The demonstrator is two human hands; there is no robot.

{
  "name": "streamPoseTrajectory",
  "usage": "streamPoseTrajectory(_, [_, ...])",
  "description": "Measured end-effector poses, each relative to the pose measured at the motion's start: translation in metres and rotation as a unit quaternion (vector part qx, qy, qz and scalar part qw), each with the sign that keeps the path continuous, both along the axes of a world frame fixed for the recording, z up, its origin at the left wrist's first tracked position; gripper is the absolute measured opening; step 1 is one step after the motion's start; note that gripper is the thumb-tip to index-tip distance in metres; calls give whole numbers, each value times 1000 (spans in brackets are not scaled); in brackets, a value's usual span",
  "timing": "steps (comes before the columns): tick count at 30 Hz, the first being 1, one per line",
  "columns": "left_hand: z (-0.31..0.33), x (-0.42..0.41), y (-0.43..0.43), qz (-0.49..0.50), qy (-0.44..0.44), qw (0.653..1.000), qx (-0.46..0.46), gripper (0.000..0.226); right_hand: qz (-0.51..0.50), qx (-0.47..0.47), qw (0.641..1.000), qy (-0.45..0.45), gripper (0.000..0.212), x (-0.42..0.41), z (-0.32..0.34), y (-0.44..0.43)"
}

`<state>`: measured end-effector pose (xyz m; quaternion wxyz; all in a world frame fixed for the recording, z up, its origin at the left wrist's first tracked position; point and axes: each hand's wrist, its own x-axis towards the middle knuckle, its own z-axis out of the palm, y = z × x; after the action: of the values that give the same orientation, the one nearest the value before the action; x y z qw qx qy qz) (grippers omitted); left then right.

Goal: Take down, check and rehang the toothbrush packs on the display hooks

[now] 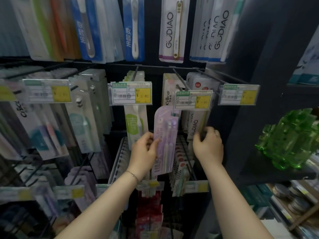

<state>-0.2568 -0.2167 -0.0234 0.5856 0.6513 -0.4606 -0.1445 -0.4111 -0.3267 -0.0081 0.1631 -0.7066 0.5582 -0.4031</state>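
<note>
A lilac toothbrush pack [166,135] stands upright in front of the middle row of hooks. My left hand [143,152] pinches its left edge about halfway down. My right hand [208,145] reaches to the lower end of the white GUDIAO packs [196,123] that hang on the hook to the right, fingers curled at their edge. Whether those fingers grip a pack I cannot tell. Above the lilac pack a display hook [180,80] juts out with a price tag [193,100] at its tip.
Rows of toothbrush packs hang on black wire hooks above, left and below, each with a price tag, such as the one at centre [130,93]. A dark upright panel [259,83] bounds the rack on the right. Green bottles [291,138] sit on a shelf beyond it.
</note>
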Motion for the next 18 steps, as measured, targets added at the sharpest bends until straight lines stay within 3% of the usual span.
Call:
streamPoseTrajectory(7, [4,-7,6,1,12,1000,-14,15,147,-57,987,43,21,2,2,24])
streamPoseTrajectory(11, [7,-15,13,-15,49,998,-22,17,229,-75,969,55,24,3,-3,37])
streamPoseTrajectory(18, [11,-19,28,-17,78,996,-24,8,312,-12,945,-97,16,2,-13,48])
